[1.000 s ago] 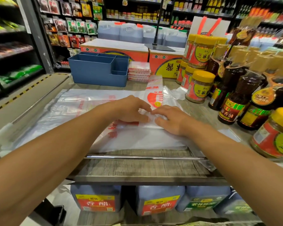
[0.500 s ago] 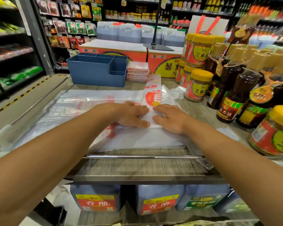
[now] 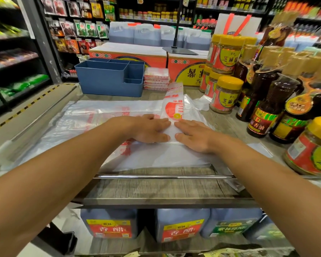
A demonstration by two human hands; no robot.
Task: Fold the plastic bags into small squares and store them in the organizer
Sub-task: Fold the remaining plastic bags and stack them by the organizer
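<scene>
Both hands are lying flat on the folded strip of plastic bag (image 3: 171,112) in the middle of the counter (image 3: 156,184). The left hand (image 3: 150,129) is pressing down with straight fingers, and the right hand (image 3: 193,135) is pressing beside it, fingertips nearly touching over the strip's near end. Neither hand is pinching anything.

A second ago the left hand was arched, with its knuckles raised above the plastic; now it is lying level, and both hands are sitting a little further out on the strip. That suggests the near fold has just been laid over and is now being creased down. The far end of the strip is still stretching away toward the stack of folded bags (image 3: 156,78), so more folds are probably needed before it becomes a small square.

Under the strip, more flat bags (image 3: 93,115) are spreading across the counter, waiting. The blue organizer (image 3: 107,80) is standing at the back, just beside the stack; whether it is holding anything cannot be told from here.
</scene>
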